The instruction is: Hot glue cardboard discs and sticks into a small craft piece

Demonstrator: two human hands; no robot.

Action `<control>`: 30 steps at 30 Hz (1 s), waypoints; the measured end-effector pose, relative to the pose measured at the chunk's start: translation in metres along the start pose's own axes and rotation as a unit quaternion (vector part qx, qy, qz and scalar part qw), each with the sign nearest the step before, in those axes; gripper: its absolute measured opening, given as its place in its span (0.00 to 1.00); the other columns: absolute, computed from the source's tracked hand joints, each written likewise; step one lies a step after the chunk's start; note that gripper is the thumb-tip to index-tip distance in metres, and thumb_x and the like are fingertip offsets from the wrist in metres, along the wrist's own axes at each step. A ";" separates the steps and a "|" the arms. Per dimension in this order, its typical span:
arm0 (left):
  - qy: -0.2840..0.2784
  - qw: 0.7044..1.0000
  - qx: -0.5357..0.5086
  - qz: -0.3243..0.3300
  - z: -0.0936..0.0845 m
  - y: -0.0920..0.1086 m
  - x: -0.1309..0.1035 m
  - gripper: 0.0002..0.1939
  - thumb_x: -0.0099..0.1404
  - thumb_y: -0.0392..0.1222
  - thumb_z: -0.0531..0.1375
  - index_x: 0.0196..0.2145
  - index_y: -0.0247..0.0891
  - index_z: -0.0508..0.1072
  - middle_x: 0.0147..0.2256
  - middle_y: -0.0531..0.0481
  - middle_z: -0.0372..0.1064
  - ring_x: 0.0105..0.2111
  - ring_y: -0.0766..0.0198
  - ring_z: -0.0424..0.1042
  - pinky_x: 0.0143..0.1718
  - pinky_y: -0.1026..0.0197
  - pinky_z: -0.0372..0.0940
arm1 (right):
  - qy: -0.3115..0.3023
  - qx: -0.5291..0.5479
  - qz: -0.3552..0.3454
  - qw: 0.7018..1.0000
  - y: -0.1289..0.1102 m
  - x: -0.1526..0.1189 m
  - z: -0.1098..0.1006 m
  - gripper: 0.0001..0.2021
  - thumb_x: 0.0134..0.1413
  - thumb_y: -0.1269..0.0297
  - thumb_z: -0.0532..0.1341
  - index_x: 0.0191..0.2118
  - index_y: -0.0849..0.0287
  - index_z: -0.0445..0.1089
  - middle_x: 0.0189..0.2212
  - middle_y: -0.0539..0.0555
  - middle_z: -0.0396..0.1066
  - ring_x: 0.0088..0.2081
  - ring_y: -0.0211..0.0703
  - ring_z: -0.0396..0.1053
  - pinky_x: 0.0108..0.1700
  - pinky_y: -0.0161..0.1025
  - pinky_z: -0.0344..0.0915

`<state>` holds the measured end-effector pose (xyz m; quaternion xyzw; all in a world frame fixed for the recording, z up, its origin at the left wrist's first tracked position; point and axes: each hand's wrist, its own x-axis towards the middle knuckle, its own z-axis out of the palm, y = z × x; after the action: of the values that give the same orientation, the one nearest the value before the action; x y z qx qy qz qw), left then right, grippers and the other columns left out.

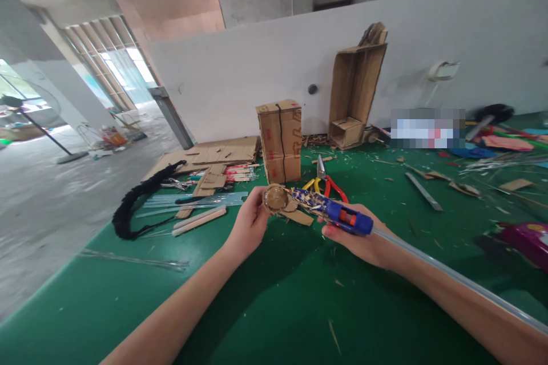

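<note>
Green tabletop (214, 308) fills the foreground. Upright on it, just beyond the hands, stands a tall cardboard box (280, 142); a careless forward push could topple it. A long clear glue stick (428, 262) runs from the blue glue gun (351, 219) along the right arm (436, 291); a snag there might jerk the gun aside. The right hand (355, 242) is wrapped around the gun, its front crusted with splinters (311, 201) that could drop into the glue. The left hand (249, 222) pinches a small round cardboard piece (276, 198) at the gun's tip, where slipping might burn fingers.
</note>
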<state>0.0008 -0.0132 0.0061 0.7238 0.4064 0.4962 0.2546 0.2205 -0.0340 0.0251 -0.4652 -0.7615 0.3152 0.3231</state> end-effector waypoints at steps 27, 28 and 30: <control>0.027 0.999 -0.002 -0.019 0.001 0.001 0.000 0.08 0.63 0.42 0.50 0.37 0.37 0.64 0.33 0.50 0.63 0.34 0.66 0.61 0.37 0.65 0.58 | 0.015 -0.028 0.001 0.999 0.008 -0.001 0.004 0.12 0.46 0.52 0.57 0.34 0.52 0.69 0.24 0.48 0.70 0.26 0.43 0.69 0.25 0.39 0.65; 0.025 1.000 0.002 -0.017 0.001 0.001 0.000 0.08 0.63 0.42 0.50 0.37 0.37 0.64 0.33 0.50 0.63 0.34 0.66 0.61 0.37 0.65 0.58 | 0.019 -0.028 -0.001 0.999 0.007 -0.002 0.004 0.12 0.46 0.52 0.57 0.34 0.52 0.69 0.24 0.48 0.70 0.26 0.43 0.69 0.25 0.39 0.66; 0.020 1.000 0.006 -0.019 0.001 0.002 0.000 0.08 0.63 0.42 0.50 0.36 0.37 0.64 0.32 0.50 0.62 0.34 0.66 0.61 0.37 0.65 0.58 | 0.028 -0.028 -0.004 0.999 0.007 -0.002 0.004 0.12 0.46 0.52 0.57 0.35 0.52 0.69 0.24 0.49 0.70 0.26 0.43 0.69 0.25 0.39 0.66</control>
<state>0.0022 -0.0142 0.0073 0.7075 0.4280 0.5030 0.2517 0.2214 -0.0339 0.0166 -0.4799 -0.7624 0.2792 0.3324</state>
